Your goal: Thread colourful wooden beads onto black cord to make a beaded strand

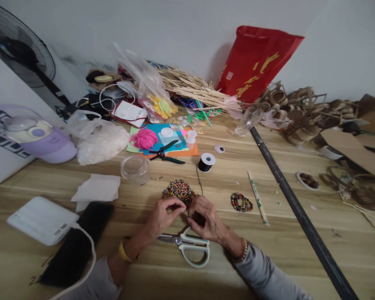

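Note:
My left hand (162, 216) is closed in a pinch at the near edge of a pile of small multicoloured beads (177, 190). What sits between its fingertips is too small to make out. Close beside it, my right hand (208, 218) is pinched on a thin black cord (199, 178), which runs down from a white spool of black cord (206, 162). A short dark bit of cord shows between the two hands. Scissors with pale handles (193, 250) lie on the table just below my hands. A coiled beaded bracelet (241, 202) rests to the right.
Pliers (165, 153), pink yarn (144, 138) and a clear jar (135, 170) lie beyond the beads. A paper-wrapped stick (258, 198) and dark strip (300, 208) are at right. A white power bank (43, 221) and black phone (78, 246) are at left.

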A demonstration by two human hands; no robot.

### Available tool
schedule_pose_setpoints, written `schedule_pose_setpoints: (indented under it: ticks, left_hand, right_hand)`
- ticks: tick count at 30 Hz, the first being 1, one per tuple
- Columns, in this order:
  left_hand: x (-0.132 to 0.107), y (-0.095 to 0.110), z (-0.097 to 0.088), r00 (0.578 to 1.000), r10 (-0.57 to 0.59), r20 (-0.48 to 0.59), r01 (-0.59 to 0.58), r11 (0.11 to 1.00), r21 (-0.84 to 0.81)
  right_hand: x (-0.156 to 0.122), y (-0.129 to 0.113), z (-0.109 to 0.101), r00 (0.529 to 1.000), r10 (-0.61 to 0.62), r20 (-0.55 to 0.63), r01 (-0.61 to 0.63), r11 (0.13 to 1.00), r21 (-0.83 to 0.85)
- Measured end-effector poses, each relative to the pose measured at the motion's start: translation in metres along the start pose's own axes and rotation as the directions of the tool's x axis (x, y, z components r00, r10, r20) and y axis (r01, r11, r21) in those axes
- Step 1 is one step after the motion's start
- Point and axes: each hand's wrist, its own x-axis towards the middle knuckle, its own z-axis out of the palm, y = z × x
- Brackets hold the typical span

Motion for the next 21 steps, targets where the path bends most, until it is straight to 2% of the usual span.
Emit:
schedule_pose_setpoints:
  ticks: [6,11,15,21]
  left_hand:
    - [0.0005,0.0041,-0.0001,1.0,-0.002,0.021,0.002,1.0,-0.017]
    - [0.0007,0.0027,0.0014,0.998,0.033,0.054,-0.033,0.999,-0.007]
    - [0.0001,0.0009,0.002,0.996,0.065,0.059,-0.065,0.998,0.003]
    - [-0.0003,0.0012,0.0011,0.998,0.039,0.056,-0.042,0.998,0.05]
  right_hand:
    - [-0.0001,-0.0004,-0.0005,0.999,0.033,-0.039,-0.033,0.999,-0.002]
    - [-0.0014,0.0035,0.0024,0.996,0.051,-0.079,-0.045,0.996,0.078]
    - [-0.0006,0.0042,0.0032,0.997,0.025,-0.079,-0.019,0.997,0.074]
    - [-0.0009,0.0049,0.0029,0.997,0.035,-0.067,-0.031,0.997,0.067]
